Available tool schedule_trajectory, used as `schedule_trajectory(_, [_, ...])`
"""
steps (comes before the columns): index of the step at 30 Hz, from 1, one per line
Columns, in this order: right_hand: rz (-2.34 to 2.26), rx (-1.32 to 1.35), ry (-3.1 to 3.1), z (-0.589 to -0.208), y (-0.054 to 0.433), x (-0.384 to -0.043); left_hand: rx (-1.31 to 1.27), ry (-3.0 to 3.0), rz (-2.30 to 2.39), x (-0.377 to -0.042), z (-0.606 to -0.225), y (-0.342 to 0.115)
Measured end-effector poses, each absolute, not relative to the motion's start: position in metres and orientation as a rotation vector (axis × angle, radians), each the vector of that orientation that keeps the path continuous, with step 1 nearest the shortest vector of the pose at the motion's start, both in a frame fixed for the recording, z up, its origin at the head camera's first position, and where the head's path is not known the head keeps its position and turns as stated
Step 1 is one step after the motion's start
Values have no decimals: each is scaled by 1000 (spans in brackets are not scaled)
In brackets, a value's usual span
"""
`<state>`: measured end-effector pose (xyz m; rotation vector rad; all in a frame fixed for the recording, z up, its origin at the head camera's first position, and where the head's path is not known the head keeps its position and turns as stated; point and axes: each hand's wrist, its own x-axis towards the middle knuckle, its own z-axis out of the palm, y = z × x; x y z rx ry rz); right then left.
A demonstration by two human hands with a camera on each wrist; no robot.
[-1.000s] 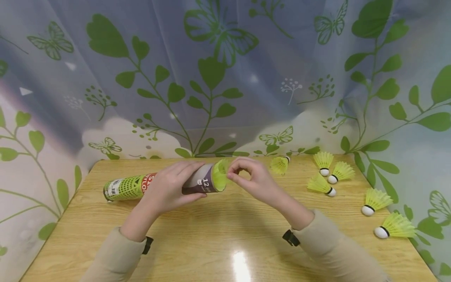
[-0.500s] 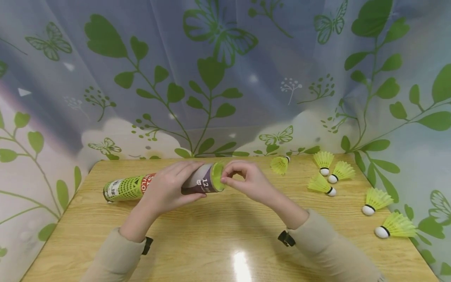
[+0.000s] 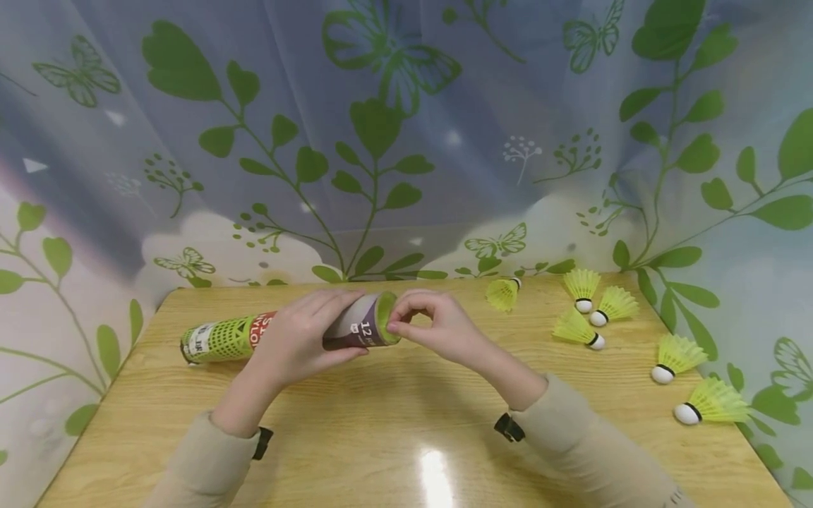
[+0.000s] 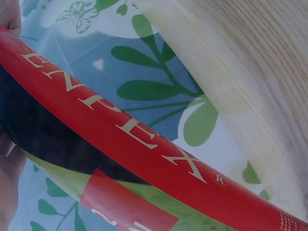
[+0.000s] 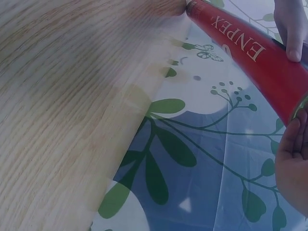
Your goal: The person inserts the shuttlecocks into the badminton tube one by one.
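My left hand (image 3: 298, 339) grips a shuttlecock tube (image 3: 219, 340) around its middle, the tube lying tilted over the table with its mouth to the right. At that mouth, my right hand (image 3: 438, 326) has thumb and index finger pinched together, right at the rim. Yellow-green skirt of a shuttlecock (image 3: 384, 312) shows just inside; its cork is hidden. In the left wrist view the red side of the tube (image 4: 125, 118) fills the middle, lettered ENPEX. The right wrist view has the right hand (image 5: 294, 166) curled at the tube's end, with left fingers (image 5: 292, 36) higher up.
One loose yellow shuttlecock (image 3: 503, 293) lies at the table's back edge. Farther right sit several more, including a close group (image 3: 581, 286) and two near the right edge, one of them a shuttlecock (image 3: 716, 403) at the front. A printed curtain (image 3: 394, 212) hangs behind the wooden table (image 3: 356, 437).
My right hand has moved left to the tube's rim, and the shuttlecock skirt that stuck out of the mouth is now inside. The left hand keeps its grip.
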<state>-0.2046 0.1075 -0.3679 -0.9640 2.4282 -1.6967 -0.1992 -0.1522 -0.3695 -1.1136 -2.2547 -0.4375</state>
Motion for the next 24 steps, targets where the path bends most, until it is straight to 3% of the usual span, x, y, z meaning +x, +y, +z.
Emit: schedule_trajectory(24, [-1719, -909, 2444, -370, 141, -218, -1105, -2259, -428, -198, -370, -153])
